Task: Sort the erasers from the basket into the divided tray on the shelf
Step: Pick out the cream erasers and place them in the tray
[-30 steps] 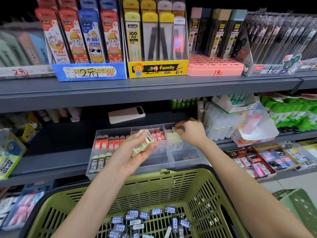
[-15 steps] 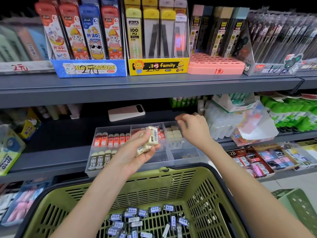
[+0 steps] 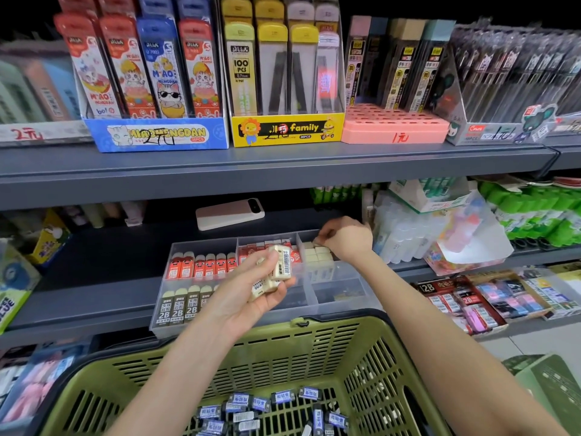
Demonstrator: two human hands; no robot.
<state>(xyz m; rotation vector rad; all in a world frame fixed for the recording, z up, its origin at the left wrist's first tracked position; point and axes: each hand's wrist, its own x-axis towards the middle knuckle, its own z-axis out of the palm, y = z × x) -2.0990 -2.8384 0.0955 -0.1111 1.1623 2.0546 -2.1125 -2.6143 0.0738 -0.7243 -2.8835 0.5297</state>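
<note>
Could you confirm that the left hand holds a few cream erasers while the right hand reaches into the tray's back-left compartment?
Not quite: the head view shows the right hand at the back-right compartment of the divided tray, not the back-left. The left hand does hold a few cream erasers.

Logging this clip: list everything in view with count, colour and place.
divided tray: one, clear, lower shelf.
red-sleeved erasers: several, red, tray's back left and middle compartments.
2B erasers: at least four, dark, tray's front left compartment.
stacked erasers: several, cream, tray's back right compartment.
basket: one, green, foreground.
blue-labelled erasers: many, dark, basket floor.
phone: one, pale pink, behind tray.
display boxes: four, mixed colours, upper shelf.
left hand: grips several cream erasers before the tray.
right hand: fingers curled at back right compartment; grip unclear.
</note>
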